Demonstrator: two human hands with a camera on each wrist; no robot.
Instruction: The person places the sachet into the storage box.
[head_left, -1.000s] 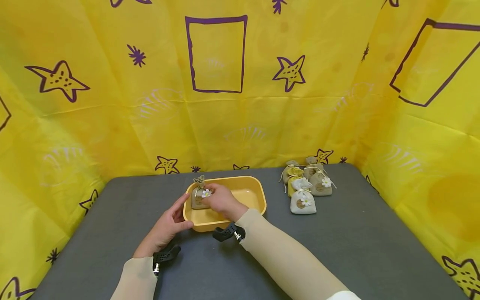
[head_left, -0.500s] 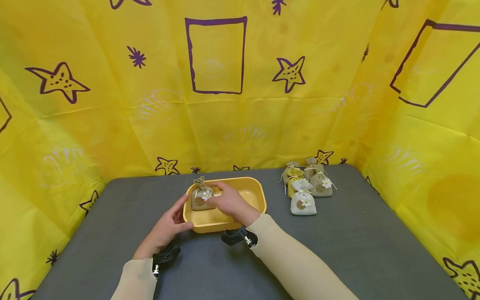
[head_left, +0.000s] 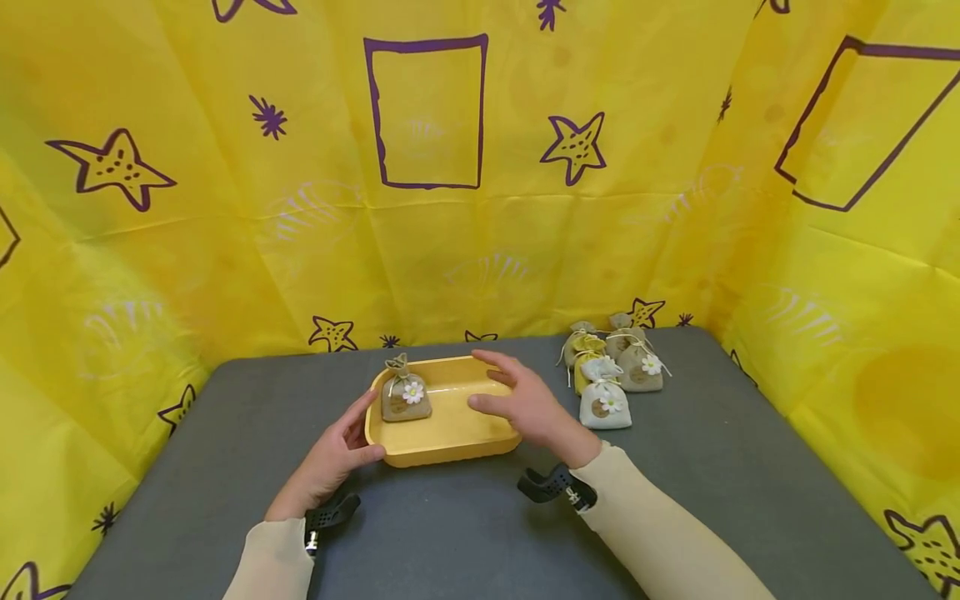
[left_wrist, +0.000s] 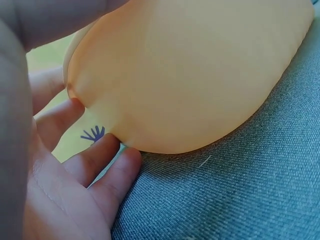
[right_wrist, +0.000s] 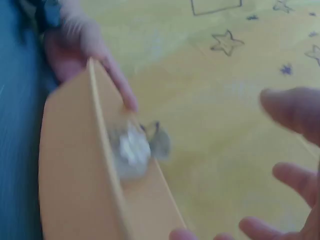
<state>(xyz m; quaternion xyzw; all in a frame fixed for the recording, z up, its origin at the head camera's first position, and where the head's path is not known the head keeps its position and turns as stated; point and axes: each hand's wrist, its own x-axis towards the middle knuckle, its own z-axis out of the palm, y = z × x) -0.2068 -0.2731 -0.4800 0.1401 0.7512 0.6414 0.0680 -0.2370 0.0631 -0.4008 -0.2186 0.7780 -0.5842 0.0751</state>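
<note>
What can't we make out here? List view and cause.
Right end of the tray: head view, behind the right hand.
Lower part of the yellow bag: head view, behind the white bag.
Tray's inside: left wrist view, hidden by its outer wall.
Detail of the bag in the tray: right wrist view, blurred.

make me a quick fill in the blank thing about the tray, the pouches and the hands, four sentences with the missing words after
1. In the head view, the left hand grips the yellow tray by its ____ end.
2. The pouch in the tray bears a white ____.
3. The right hand, its fingers apart, holds ____.
4. In the head view, the other pouches sit on the grey table to the ____ of the tray.

Missing words: left; flower; nothing; right.
</note>
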